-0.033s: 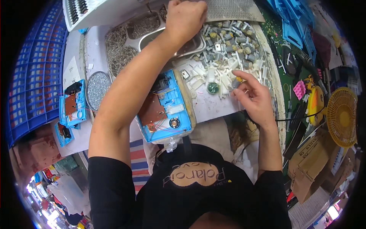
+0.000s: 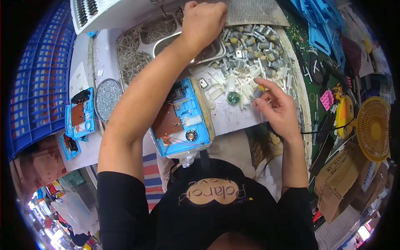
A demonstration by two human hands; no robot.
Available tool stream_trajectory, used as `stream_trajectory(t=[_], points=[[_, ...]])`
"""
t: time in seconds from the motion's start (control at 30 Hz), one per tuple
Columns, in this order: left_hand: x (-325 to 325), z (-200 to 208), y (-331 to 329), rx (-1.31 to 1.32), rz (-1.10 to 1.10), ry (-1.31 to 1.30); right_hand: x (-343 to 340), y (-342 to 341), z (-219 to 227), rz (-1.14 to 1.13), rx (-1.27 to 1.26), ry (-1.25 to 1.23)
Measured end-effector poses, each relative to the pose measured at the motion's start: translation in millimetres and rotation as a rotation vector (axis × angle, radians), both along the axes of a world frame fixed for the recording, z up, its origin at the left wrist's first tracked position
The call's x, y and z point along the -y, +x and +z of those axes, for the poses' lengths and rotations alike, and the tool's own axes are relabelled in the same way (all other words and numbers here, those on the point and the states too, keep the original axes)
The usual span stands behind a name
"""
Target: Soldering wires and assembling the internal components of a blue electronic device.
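My left hand (image 2: 204, 24) is closed beyond the far rim of a metal tray (image 2: 220, 53); its fingers curl away from view, and whatever they grip is hidden. My right hand (image 2: 280, 109) holds a small grey motor (image 2: 258, 92) with a yellow end between thumb and index finger, over the near edge of a pile of white plastic parts (image 2: 216, 79). Between my arms lies an open blue plastic housing (image 2: 201, 114), tilted toward me. Inside it are a brown board (image 2: 166, 123), thin wires and a round black speaker (image 2: 191, 135). My left forearm partly covers it.
Grey motors (image 2: 260, 48) pile up beyond the white parts, near a green round object (image 2: 233, 98). At left are loose screws (image 2: 131, 56), a round dish of small metal pieces (image 2: 108, 100), other blue housings (image 2: 79, 114) and a blue crate (image 2: 39, 83). A yellow fan (image 2: 373, 129) stands right.
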State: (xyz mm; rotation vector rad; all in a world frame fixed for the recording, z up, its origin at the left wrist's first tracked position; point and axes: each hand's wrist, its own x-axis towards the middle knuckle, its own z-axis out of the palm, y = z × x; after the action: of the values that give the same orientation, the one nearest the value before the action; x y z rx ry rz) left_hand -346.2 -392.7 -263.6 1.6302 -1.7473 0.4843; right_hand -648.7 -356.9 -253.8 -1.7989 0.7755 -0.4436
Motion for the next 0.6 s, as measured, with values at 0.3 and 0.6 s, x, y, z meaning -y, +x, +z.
stream_trajectory(t=[0.3,0.6], points=[[-148,70,-44,-0.978,-0.269,0.483,5,26,6,0.181,-0.248,-0.114],[-249,43,-77,-1.419,-0.217,0.562,12,50,4,0.408,-0.454,-0.624]])
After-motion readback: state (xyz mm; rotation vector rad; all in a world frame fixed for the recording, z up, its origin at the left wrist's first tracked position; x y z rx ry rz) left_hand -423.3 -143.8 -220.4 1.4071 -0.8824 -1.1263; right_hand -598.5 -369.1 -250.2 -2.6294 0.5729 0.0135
